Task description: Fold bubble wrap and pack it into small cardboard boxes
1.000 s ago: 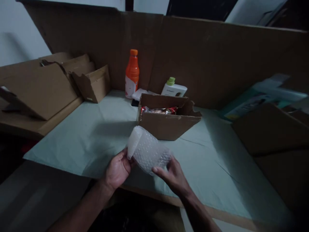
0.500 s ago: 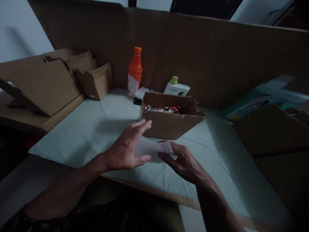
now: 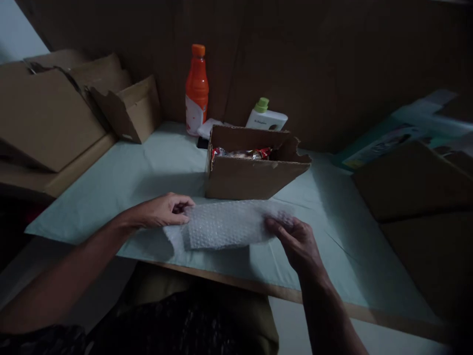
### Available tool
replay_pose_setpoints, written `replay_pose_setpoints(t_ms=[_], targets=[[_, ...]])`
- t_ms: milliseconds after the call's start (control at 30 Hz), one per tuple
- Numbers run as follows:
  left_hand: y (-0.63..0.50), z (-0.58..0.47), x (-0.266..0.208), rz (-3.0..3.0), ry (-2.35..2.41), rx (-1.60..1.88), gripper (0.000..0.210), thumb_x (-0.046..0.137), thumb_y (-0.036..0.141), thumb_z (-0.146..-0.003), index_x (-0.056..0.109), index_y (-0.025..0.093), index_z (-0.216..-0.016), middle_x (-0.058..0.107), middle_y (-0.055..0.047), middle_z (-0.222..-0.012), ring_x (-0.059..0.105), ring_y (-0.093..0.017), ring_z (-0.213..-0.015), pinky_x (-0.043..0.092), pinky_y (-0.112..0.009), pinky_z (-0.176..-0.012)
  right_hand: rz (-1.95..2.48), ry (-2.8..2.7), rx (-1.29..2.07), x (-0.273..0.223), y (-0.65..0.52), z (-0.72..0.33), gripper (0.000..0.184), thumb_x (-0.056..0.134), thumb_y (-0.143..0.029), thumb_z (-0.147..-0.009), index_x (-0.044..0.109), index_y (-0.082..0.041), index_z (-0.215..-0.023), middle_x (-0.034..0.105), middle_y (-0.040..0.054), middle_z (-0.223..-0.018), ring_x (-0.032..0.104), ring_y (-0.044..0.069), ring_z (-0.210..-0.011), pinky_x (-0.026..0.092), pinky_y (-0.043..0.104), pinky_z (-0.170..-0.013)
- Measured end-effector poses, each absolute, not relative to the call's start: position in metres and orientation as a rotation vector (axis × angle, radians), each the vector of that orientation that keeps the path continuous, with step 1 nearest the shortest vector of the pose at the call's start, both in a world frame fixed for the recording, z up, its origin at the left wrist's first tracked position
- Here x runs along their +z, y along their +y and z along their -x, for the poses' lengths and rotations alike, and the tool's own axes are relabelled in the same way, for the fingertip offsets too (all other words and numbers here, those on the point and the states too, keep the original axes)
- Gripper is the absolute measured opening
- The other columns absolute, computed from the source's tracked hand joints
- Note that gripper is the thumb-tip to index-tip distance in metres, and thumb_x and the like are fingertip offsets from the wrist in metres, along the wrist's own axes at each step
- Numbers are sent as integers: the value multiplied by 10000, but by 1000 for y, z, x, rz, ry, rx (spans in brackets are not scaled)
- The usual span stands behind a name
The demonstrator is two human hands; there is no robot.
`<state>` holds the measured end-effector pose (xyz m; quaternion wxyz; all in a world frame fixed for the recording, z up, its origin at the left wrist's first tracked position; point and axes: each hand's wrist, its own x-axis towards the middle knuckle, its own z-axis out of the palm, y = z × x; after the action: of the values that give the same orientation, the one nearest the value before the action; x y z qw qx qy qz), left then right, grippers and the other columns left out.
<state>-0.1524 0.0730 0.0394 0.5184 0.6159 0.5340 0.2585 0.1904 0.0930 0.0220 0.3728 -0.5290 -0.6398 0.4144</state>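
Note:
A sheet of clear bubble wrap [image 3: 225, 224] is stretched out between my hands, low over the table near its front edge. My left hand [image 3: 168, 211] pinches its left end, where a loose flap hangs down. At the other end, my right hand [image 3: 293, 239] grips the wrap between thumb and fingers, a little blurred. Just behind the wrap stands an open cardboard box [image 3: 254, 177] with shiny red and silver wrapped packets [image 3: 244, 154] inside; their kind is hard to make out.
An orange bottle [image 3: 197, 93] and a white bottle with a green cap [image 3: 266, 118] stand behind the box. Cardboard boxes [image 3: 129, 111] sit at the left. On the right are a teal jug [image 3: 384, 138] and more cardboard [image 3: 414, 182]. A cardboard wall [image 3: 314, 74] closes the back.
My left hand was spread and apart from the wrap; now it has moved left and pinches its end. The bubble wrap is now drawn out wide and flat. The view has tipped downward.

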Motion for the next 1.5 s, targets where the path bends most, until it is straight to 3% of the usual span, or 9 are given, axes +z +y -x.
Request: replay_pose_setpoints(t_ms=[133, 367, 467, 633, 867, 1033, 1167, 1333, 1500], targets=[[74, 154, 19, -1288, 1412, 713, 348, 762, 111, -538, 789, 217, -869, 647, 19, -605, 527, -136, -513, 350, -206, -486, 1502, -1796, 1064, -5, 99, -195, 389, 643, -543, -809, 661, -154, -812, 648, 49, -698, 560, 177, -633, 431, 283, -565], [73, 147, 2, -1258, 1492, 860, 444, 667, 3, -527, 785, 230, -890, 636, 34, -601, 524, -153, -538, 346, -217, -515, 1609, -1971, 939, -14, 100, -208, 567, 618, -445, -817, 610, -123, -1284, 638, 2, -666, 570, 173, -592, 455, 304, -582], [87, 151, 7, -1142, 1491, 1076, 446, 702, -22, -511, 771, 234, -870, 692, -11, -760, 646, -235, -793, 459, -243, -692, 1631, -1951, 732, -7, 104, -220, 617, 657, -517, -804, 604, -168, -1310, 737, 96, -925, 670, 235, -764, 505, 337, -622], [109, 136, 13, -1048, 1458, 1295, 564, 791, 31, -538, 736, 207, -1071, 707, -81, -1100, 637, -290, -1100, 496, -290, -915, 1588, -1758, 585, 15, 143, -227, 749, 695, -627, -765, 565, -172, -1346, 652, 203, -1301, 654, 338, -1099, 568, 426, -766], [144, 95, 3, -1260, 1382, 1308, 581, 807, 63, -564, 685, 193, -1117, 714, -91, -1068, 657, -296, -1030, 495, -367, -979, 1455, -1806, 806, 19, 176, -193, 482, 645, -567, -804, 609, -170, -1074, 720, 132, -1029, 681, 279, -896, 566, 378, -695], [202, 115, 9, -1395, 1281, 1256, 586, 761, 92, -571, 660, 169, -1143, 704, -110, -1225, 603, -320, -1206, 487, -377, -1028, 1365, -1835, 818, 11, 135, -174, 478, 624, -502, -858, 566, -181, -1208, 682, 151, -1190, 661, 295, -1058, 568, 389, -770], [219, 120, 10, -1404, 1429, 1148, 543, 711, 133, -561, 663, 133, -1101, 733, -117, -1126, 634, -340, -1127, 515, -404, -963, 1344, -1808, 824, 6, 125, -169, 547, 625, -469, -863, 509, -201, -1325, 619, 165, -1331, 633, 299, -1136, 565, 432, -842], [181, 116, 1, -1432, 1559, 1162, 467, 694, 215, -615, 652, 164, -1077, 728, -85, -983, 668, -286, -904, 527, -362, -819, 1343, -1747, 850, 3, 149, -174, 520, 635, -481, -833, 541, -183, -1249, 663, 149, -1212, 646, 291, -1071, 570, 438, -840], [172, 116, -2, -1368, 1704, 1290, 457, 755, 204, -603, 648, 209, -1047, 705, -49, -888, 653, -282, -880, 501, -361, -866, 1379, -1726, 898, 5, 190, -161, 477, 626, -425, -803, 555, -164, -1196, 678, 123, -1110, 660, 271, -987, 575, 421, -819]])
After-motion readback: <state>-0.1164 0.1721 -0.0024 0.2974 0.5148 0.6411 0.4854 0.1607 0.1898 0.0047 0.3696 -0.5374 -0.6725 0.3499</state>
